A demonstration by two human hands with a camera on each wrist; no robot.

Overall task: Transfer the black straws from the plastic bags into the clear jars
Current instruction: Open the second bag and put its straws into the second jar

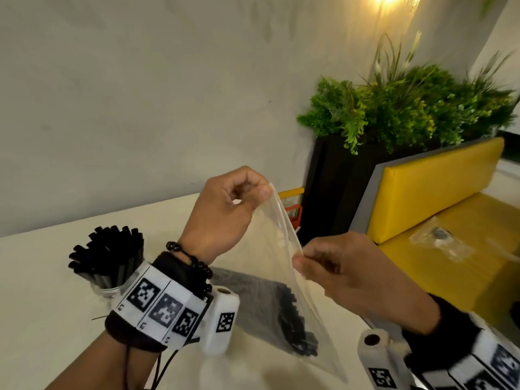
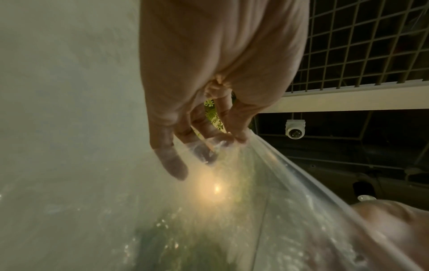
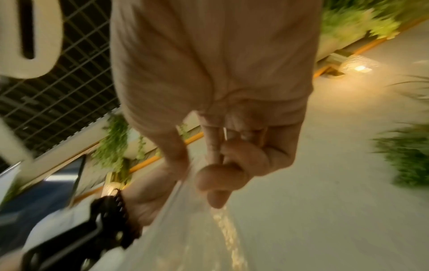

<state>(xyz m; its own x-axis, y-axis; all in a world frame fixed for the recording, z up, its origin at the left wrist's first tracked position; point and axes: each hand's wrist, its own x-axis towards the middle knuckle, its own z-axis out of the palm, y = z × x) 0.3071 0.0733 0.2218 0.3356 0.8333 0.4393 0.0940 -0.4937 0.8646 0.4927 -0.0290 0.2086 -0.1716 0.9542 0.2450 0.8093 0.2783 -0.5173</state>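
Both hands' fingers [image 1: 260, 190] pinch the plastic bag's [image 1: 270, 266] top edge; black straws [image 1: 289, 319] hang below.

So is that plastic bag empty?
No. Black straws lie in the bottom of the plastic bag held by both hands.

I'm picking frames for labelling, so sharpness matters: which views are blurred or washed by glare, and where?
Head view: mostly sharp, with lamp glare at the top edge and slight smear on the right hand. Left wrist view: left hand crisp, but the plastic bag hazes the lower half around a lamp flare. Right wrist view: motion blur throughout; the right hand's pinch is readable.
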